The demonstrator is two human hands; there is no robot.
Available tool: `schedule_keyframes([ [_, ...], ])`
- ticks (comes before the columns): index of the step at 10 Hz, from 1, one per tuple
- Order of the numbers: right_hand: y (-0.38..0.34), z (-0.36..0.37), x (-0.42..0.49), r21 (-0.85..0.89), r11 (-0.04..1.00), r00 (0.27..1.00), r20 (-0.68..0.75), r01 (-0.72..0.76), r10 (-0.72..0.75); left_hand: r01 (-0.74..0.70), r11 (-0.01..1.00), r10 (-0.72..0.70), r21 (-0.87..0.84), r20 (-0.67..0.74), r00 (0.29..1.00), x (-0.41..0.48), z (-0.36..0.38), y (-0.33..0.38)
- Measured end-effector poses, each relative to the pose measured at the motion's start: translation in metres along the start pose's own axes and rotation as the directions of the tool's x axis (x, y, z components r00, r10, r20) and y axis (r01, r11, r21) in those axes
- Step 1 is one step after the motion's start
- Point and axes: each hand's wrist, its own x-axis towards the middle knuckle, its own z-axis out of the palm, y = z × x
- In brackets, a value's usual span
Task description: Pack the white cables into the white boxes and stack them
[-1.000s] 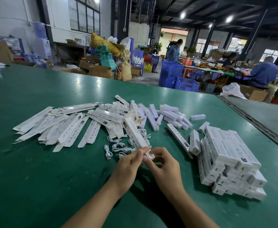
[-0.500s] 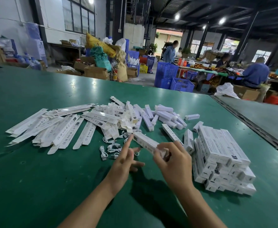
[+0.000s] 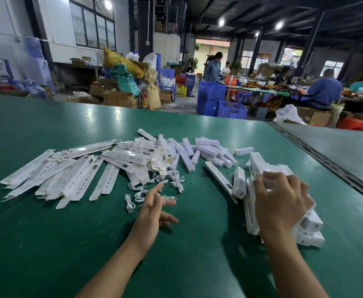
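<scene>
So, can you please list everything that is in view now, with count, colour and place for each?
table: one, green, fills the foreground.
flat unfolded boxes: many, white, fanned at left.
loose closed boxes: about a dozen, white, far centre.
cables: several, white, coiled at centre.
box stack: one, white, at right.
crates: several, blue, floor beyond the table.
other people: several, at far tables.
left hand: one, open, above the table.
right hand: one, fingers curled over the box stack.

White cables (image 3: 130, 203) coiled, loose at centre; flat white boxes (image 3: 86, 177) fanned left; closed white boxes (image 3: 311, 221) stacked right.
</scene>
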Motion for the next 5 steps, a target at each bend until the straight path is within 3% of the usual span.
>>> schedule_keyframes([
  [3,0.005,0.0,0.001,-0.063,0.997,0.998,0.047,-0.048,0.051,0.015,1.0,-0.015,0.024,-0.014,1.0,-0.003,0.001,0.004],
  [4,0.0,0.003,-0.008,-0.005,0.997,0.997,0.012,0.072,-0.072,0.026,1.0,-0.025,0.018,-0.018,1.0,-0.004,0.001,0.006],
  [5,-0.017,0.007,-0.027,0.021,0.951,0.951,-0.003,0.309,-0.309,0.028,0.999,-0.027,0.02,-0.03,0.999,-0.004,0.001,0.007],
])
